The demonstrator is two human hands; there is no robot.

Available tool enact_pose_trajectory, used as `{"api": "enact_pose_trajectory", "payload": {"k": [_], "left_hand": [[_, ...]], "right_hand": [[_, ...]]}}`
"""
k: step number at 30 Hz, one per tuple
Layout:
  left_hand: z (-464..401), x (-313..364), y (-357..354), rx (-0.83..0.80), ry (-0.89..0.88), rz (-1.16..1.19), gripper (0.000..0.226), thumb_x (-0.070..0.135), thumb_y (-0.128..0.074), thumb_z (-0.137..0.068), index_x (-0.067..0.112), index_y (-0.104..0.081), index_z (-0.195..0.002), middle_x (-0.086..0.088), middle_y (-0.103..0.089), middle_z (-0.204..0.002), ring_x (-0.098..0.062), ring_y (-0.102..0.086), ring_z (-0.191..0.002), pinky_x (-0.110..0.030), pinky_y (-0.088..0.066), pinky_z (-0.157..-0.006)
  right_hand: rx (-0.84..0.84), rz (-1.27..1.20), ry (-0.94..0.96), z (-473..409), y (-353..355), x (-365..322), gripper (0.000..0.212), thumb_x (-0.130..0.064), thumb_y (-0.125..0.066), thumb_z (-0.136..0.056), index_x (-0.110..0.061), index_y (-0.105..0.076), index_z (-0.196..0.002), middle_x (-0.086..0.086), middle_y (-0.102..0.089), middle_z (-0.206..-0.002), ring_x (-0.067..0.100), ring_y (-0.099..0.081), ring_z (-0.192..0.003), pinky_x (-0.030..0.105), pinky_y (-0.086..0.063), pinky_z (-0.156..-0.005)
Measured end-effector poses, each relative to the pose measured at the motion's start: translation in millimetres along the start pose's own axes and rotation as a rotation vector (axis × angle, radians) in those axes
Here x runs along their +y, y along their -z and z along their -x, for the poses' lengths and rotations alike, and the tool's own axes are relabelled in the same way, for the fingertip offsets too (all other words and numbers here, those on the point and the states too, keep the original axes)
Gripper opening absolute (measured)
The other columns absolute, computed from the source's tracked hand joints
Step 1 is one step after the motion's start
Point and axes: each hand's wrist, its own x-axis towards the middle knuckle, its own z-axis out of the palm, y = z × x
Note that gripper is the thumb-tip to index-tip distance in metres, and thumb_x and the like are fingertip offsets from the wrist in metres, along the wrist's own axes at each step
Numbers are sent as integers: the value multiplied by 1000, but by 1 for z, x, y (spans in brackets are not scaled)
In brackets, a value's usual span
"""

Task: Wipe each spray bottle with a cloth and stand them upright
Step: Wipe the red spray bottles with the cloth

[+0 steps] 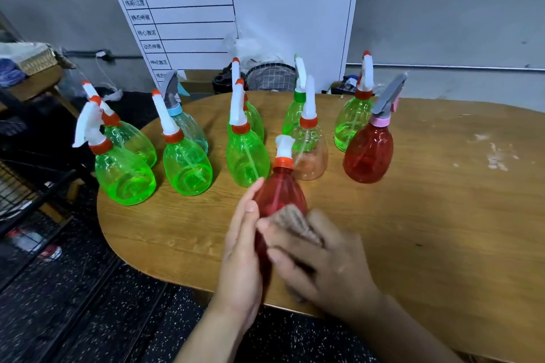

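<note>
- far left there's a wicker basket point(38, 60) sitting on a wooden shelf, off the table point(442, 215)
- then a bunch of green bottles point(125, 174) standing upright along the left and middle of the wooden table, white-and-orange spray heads, plus a clear bluish bottle point(190, 130) with a grey trigger behind them
- the person's left hand point(241, 250) is flat against the left side of the red bottle point(280, 191), fingers pretty much straight, not curled round it, just bracing it
- that red bottle is at the near middle of the table, between both hands, nozzle pointing away and leaning a bit; can't tell if its base is on the table
- right hand point(321, 259) has fingers curled round a brownish cloth point(295, 224), pressing it on the bottle's lower right side, blurry
- behind it a pale orange-tinted bottle point(311, 153), upright
- right side: another green one and a second red bottle point(368, 153) with a grey trigger, both standing
- whiteboard chart point(236, 9) leans on the wall at the back
</note>
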Motion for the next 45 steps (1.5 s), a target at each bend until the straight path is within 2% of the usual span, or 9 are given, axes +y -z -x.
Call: {"api": "enact_pose_trajectory", "payload": {"k": [4,10,16,21,26,31,34,38,45], "left_hand": [[2,3,-4,-12,-10,15,41,37,-41,-105,33,-64,-139,-2,-74,-131,-23,-68,-126,-38,-54,-109],[4,-4,-10,-103,-15,-87,40,41,-49,-102,37,-67,-137,1,-67,-143,-20,-60,-137,-54,-41,-121],[11,2,-13,-201,-22,-147,77,49,-84,-83,25,-54,-149,1,-67,-143,-18,-62,-135,-26,-51,-107],[11,1,-15,-188,25,4,60,34,-80,-89,39,-58,-144,-3,-67,-143,-26,-62,-135,-57,-44,-117],[11,2,-18,-197,44,42,50,31,-63,-94,39,-60,-144,0,-67,-144,-22,-61,-137,-55,-39,-121],[8,-6,-14,-188,22,-17,45,35,-51,-98,46,-62,-140,4,-63,-148,-19,-57,-141,-55,-37,-122],[7,-9,-11,-151,8,-25,43,39,-53,-99,47,-62,-140,4,-63,-149,-18,-55,-142,-54,-36,-123],[0,-7,-2,-75,-19,-13,45,44,-56,-97,41,-62,-142,-1,-64,-147,-23,-56,-142,-57,-33,-124],[-2,5,0,-19,-48,2,41,37,-52,-101,32,-63,-141,-9,-73,-133,-30,-67,-128,-55,-44,-117]], "right_hand": [[-2,106,118,0,0,0,25,-41,-67,-99,-34,-78,-121,-3,-59,-92,8,-54,-76,22,-48,-59],[128,-182,-306,-9,15,27,31,-41,-57,-103,-30,-71,-129,-13,-50,-91,2,-54,-74,17,-45,-64],[142,-252,-373,-12,17,38,31,-30,-58,-104,-20,-73,-129,-12,-44,-82,8,-49,-68,15,-36,-65],[255,-435,-480,-19,19,38,26,-20,-57,-105,-17,-72,-125,-3,-71,-104,11,-66,-95,18,-47,-85],[300,-555,-557,-22,20,38,23,-15,-60,-102,-13,-72,-122,-8,-74,-118,10,-68,-116,20,-49,-98],[210,-523,-585,-20,17,38,28,-24,-62,-103,-22,-72,-130,-2,-71,-108,13,-68,-102,24,-52,-90],[137,-371,-517,-16,13,33,34,-35,-54,-106,-24,-70,-133,3,-59,-94,13,-59,-83,18,-45,-73],[52,-259,-317,-11,10,14,33,-40,-54,-105,-29,-70,-132,-17,-51,-102,-4,-57,-89,11,-45,-75],[-6,-47,113,-5,2,0,24,-35,-71,-98,-33,-77,-122,-1,-65,-97,10,-62,-80,27,-57,-67]]}}
